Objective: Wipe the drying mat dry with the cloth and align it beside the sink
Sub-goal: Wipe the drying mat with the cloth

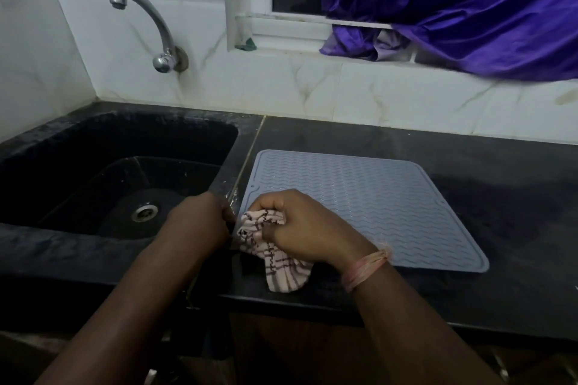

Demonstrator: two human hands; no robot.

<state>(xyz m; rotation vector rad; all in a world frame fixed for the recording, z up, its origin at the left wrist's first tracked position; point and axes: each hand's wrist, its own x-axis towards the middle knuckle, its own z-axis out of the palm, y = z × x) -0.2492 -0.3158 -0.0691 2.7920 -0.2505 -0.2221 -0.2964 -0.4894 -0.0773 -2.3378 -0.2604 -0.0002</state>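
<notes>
A grey ribbed drying mat lies flat on the black counter just right of the sink. My right hand grips a bunched white cloth with dark checks at the mat's near left corner. My left hand sits at the strip between sink and mat, its fingers curled at the mat's left edge next to the cloth; what they hold is hidden.
A chrome tap juts from the tiled wall above the sink. Purple fabric hangs over the window sill at the back right. Bare black counter extends right of the mat.
</notes>
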